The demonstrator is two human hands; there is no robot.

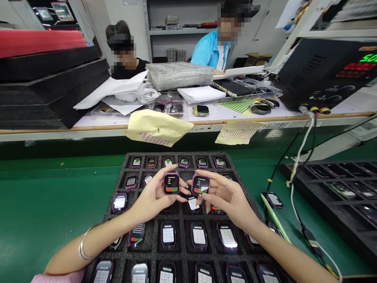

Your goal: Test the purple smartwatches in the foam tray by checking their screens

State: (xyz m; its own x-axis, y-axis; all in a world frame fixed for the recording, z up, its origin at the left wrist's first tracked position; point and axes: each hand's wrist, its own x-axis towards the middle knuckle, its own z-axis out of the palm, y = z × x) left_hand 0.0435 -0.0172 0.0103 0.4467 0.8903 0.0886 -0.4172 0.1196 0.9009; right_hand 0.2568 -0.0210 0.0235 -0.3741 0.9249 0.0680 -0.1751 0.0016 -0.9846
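My left hand (157, 192) holds a purple square watch body (171, 183) by its edges, its dark screen lit with small text and a red and green bar. A similar watch body (200, 184) is held between the fingers of my right hand (224, 196). The two watches are side by side with a small gap. Below both hands lies a black foam tray (153, 226) with compartments, most holding purple watches, such as one with a white grid screen (168, 235). My hands cover part of the tray's middle rows.
A bench (206, 120) beyond the tray carries papers, clear trays (179, 74) and a power supply (326, 74) with hanging cables. Black foam (50, 86) is stacked at left. Another watch tray (332, 212) is at right. Two people are behind the bench.
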